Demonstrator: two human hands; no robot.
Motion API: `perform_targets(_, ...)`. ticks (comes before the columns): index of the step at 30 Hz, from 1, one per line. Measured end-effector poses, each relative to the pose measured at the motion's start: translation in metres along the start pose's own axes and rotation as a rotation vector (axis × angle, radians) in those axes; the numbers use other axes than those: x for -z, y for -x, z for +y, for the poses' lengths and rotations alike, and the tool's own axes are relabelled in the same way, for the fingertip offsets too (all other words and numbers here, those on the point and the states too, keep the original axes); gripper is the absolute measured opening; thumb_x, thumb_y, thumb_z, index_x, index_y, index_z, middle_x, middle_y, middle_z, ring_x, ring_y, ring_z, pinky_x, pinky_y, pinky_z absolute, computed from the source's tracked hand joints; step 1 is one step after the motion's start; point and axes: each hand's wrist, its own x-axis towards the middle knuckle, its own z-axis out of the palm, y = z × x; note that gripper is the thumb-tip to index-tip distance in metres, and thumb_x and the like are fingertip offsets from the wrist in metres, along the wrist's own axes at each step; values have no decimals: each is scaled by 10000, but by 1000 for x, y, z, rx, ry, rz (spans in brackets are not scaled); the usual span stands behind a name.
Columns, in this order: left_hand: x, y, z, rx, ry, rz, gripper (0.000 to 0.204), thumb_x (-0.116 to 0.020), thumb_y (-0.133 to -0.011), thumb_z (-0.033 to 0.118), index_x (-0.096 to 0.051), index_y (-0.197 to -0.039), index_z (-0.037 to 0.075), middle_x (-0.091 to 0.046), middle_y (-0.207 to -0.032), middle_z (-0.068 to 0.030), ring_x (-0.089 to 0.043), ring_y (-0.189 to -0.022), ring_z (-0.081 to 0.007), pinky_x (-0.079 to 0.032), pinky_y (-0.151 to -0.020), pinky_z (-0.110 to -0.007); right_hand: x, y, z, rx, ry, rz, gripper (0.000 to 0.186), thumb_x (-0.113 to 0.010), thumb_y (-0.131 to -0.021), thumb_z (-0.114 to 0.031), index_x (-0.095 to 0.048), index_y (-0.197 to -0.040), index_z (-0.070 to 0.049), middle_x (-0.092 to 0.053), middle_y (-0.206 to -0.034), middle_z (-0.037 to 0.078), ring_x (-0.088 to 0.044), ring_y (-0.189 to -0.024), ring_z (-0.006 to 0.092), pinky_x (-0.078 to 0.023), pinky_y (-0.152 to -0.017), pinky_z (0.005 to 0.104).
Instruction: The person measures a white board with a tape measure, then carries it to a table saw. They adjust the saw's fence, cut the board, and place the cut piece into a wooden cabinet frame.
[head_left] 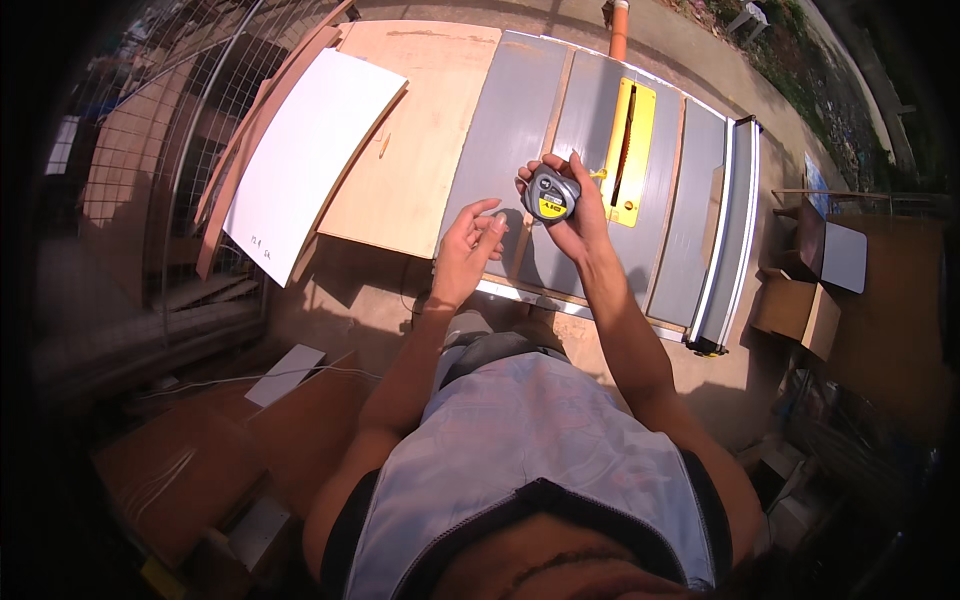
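Note:
My right hand [583, 215] is wrapped round a grey and black tape measure [551, 196] with a yellow label, held above the grey table saw top [505, 110]. The fingers curl over its far side. To the left of it, my left hand [468, 248] hangs over the near edge of the saw, its fingers loosely bent and apart, with nothing visible in them. A yellow throat plate [645, 150] with a dark slot and saw blade lies just beyond and to the right of my right hand.
A wooden board [430, 110] adjoins the saw's left side, with a pencil [384, 146] on it and a white panel [315, 150] overlapping. A wire mesh fence [190, 130] stands at left. The fence rail [733, 230] borders the saw's right; cardboard boxes [798, 305] lie beyond.

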Motion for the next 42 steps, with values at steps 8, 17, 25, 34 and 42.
perform_targets(8, 18, 19, -24, 10, -178, -274, 404, -713, -915, 321, -539, -1114, 15, -634, -963, -67, -614, -863, -107, -523, -701, -261, 20, 78, 74, 260, 743, 396, 427, -535, -1019, -407, -502, -1234, -39, -606, -1184, 145, -573, -946, 155, -487, -831, 318)
perform_targets(17, 24, 43, -41, -74, -410, -553, 448, -723, -836, 260, -405, -1051, 29, -609, -891, -191, -605, -815, -313, -466, -726, -430, 57, 138, 97, 207, 1098, 464, 301, -667, -960, -303, -629, -934, -6, -593, -791, -10, -503, -756, 75, -425, -717, 251)
perform_targets(25, 14, 46, -23, -14, -631, -836, 572, -641, -892, 356, -406, -1306, 39, -630, -1060, -268, -625, -981, -410, -474, -843, -474, 66, 171, 88, -94, 972, 342, 249, -631, -969, -318, -596, -892, -83, -510, -768, -52, -431, -705, 57, -374, -676, 226)
perform_targets(34, 40, 25, -19, 216, -674, -850, 330, -543, -953, 308, -592, -1227, 131, -669, -1087, -133, -619, -986, -235, -466, -905, -365, 67, 180, 26, 188, 112, 221, 217, -523, -980, -225, -488, -807, -99, -496, -777, 14, -461, -707, 127, -416, -695, 296)
perform_targets(42, 147, -78, -33, 41, -1112, -573, 264, -619, -885, 244, -683, -1079, 77, -629, -965, -161, -620, -915, -295, -483, -854, -373, 224, 206, -146, 521, 29, 347, 208, -562, -969, -293, -563, -880, -105, -552, -819, -3, -533, -737, 121, -460, -685, 294)
